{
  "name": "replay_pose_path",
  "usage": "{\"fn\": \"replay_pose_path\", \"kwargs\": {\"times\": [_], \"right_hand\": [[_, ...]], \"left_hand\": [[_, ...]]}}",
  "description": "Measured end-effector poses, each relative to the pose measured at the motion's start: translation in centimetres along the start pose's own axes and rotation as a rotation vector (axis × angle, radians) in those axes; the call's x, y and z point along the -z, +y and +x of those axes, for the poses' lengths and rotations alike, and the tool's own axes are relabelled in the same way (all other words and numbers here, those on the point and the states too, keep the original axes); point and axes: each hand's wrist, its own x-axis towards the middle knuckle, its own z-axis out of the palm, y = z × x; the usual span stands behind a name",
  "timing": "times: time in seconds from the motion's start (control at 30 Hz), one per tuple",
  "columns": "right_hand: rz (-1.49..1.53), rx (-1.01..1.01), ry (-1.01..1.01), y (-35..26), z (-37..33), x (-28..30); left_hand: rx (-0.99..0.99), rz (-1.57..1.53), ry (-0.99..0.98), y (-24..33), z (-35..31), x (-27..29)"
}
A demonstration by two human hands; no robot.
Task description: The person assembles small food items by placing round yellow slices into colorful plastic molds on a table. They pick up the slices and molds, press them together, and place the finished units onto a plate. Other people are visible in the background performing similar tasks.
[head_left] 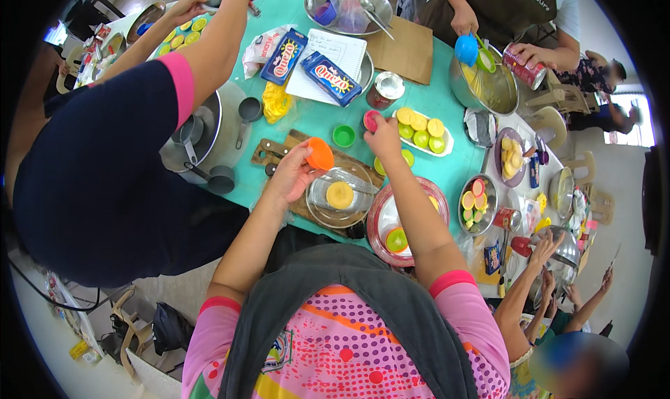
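My left hand [293, 172] grips an orange silicone baking cup [320, 153], tilted, above the left part of a wooden board [298, 205]. My right hand [384, 137] pinches a pink baking cup [372, 120] near a white tray [447, 146] of small yellow cakes [419, 122], some in green cups. Below and between my hands a round yellow cake [340, 195] lies on a clear glass plate [322, 217] set on the board. Beyond the board stands a green baking cup [343, 135]. Under my right forearm a red-rimmed plate [375, 237] carries a cake in a green cup [396, 241].
Two blue boxes [331, 78] lie on a notebook beyond my hands, near an opened can [386, 91]. At left, a person in dark blue [105, 169] leans across the table. Another person's hands hold a can [523, 66] and blue cup over a mixing bowl [506, 99].
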Motion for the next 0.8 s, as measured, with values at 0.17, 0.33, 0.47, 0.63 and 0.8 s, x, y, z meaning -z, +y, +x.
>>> {"fn": "replay_pose_path", "kwargs": {"times": [0.17, 0.33, 0.47, 0.63, 0.8], "right_hand": [[-0.008, 0.073, 0.13, 1.4, -0.2, -2.6], [0.02, 0.185, 0.235, 1.9, -1.2, -2.4], [0.645, -0.122, 0.189, 0.5, -2.4, -0.2], [0.557, -0.095, 0.205, 0.0, -2.8, 0.6], [0.257, 0.161, 0.253, 0.7, -1.6, -0.6]], "left_hand": [[0.082, -0.089, -0.075, -0.4, 2.8, -0.4], [0.116, -0.119, -0.048, -0.7, 4.5, -1.2], [0.107, -0.06, -0.008, -1.4, 5.4, -2.0], [-0.009, 0.026, 0.052, -2.4, 8.0, -2.8], [-0.068, 0.032, 0.129, -1.0, 7.9, -2.0]]}}
